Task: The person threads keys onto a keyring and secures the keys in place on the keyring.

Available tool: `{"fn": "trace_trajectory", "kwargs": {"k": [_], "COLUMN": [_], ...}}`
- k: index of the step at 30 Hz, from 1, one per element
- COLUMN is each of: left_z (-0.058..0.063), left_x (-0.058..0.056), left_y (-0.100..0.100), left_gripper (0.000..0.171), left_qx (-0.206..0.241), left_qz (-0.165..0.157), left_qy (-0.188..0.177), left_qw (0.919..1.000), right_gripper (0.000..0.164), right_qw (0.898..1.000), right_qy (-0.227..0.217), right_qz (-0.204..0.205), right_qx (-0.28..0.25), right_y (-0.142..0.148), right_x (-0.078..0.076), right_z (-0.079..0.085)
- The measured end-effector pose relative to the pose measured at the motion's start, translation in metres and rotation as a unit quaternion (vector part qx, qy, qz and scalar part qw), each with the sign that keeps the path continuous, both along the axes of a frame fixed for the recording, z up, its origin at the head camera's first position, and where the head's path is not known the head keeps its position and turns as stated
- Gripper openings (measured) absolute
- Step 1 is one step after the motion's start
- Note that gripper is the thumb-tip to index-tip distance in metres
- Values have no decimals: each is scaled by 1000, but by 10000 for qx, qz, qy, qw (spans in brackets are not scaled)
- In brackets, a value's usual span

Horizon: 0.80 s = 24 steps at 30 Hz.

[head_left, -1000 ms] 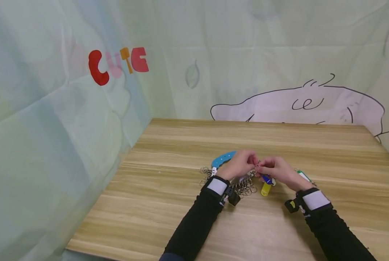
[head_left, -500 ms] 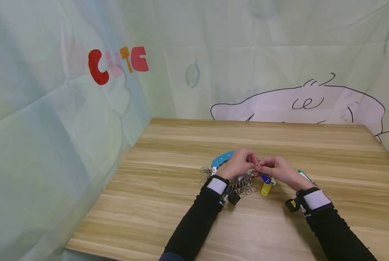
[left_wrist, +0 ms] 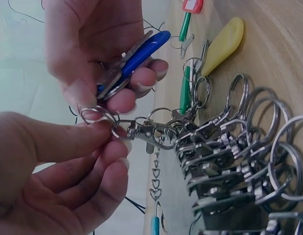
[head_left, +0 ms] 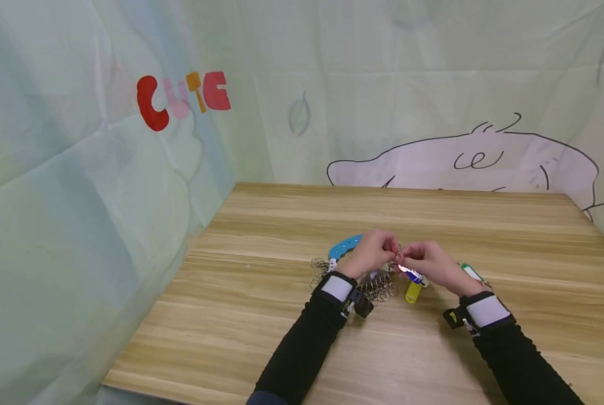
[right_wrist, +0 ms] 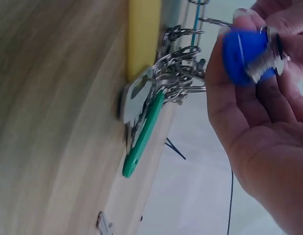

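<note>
In the head view my left hand [head_left: 370, 253] and right hand [head_left: 431, 265] meet over the table, fingertips nearly touching. My left thumb and fingers pinch a small split ring [left_wrist: 113, 131] at the end of a metal snap clasp [left_wrist: 141, 130]. My right hand pinches the ring [left_wrist: 96, 112] of a blue key tag [left_wrist: 150, 51], and a metal key [left_wrist: 124, 63] lies along that tag. Right beside the fingers hangs a bunch of metal clasps [left_wrist: 215, 169] with split rings. Part of the clasp bunch is hidden behind my left hand in the head view.
A yellow key tag [head_left: 412, 292] lies below my right hand. Behind that wrist is a green-framed key tag [head_left: 471, 272]. A blue curved strip with holes [head_left: 345, 246] lies beyond my left hand. A green tag with a key [right_wrist: 144, 134] lies on the wooden table [right_wrist: 53, 122].
Both hands stay in nearly the same place. The blue tag in my right hand has tilted, and a shiny key now shows against it.
</note>
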<state>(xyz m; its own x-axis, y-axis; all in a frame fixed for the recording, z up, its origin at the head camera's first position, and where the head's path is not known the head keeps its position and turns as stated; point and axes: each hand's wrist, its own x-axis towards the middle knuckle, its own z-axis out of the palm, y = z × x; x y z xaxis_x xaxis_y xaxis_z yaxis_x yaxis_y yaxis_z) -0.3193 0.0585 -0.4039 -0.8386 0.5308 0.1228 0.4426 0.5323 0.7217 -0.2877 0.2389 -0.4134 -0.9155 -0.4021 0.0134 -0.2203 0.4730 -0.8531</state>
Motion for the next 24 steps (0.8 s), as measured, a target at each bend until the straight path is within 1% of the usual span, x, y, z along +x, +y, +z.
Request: {"fn": "trace_trajectory", "kwargs": {"k": [4, 8, 14, 16, 24], "left_z": [2, 3, 2, 2, 2], "left_x": [0, 1, 2, 2, 2], "left_y": [1, 0, 1, 1, 1], "left_gripper": [10, 10, 10, 10, 10], "left_qx": [27, 48, -69, -80, -118], "left_qz": [32, 78, 160, 189, 346], "left_qy": [82, 80, 146, 102, 84], "left_qw": [10000, 9999, 9997, 9997, 9993], "right_gripper": [21, 19, 19, 20, 19], "right_qw": [9999, 9998, 9997, 9997, 9989], "right_qy": [73, 145, 213, 204, 430], "right_qz": [-48, -59, -53, -73, -174], "right_qx": [-86, -92, -114, -132, 25], "right_y": [-2, -2, -2, -3, -5], "right_x": [1, 1, 3, 4, 5], "right_z": [1, 2, 2, 2, 4]}}
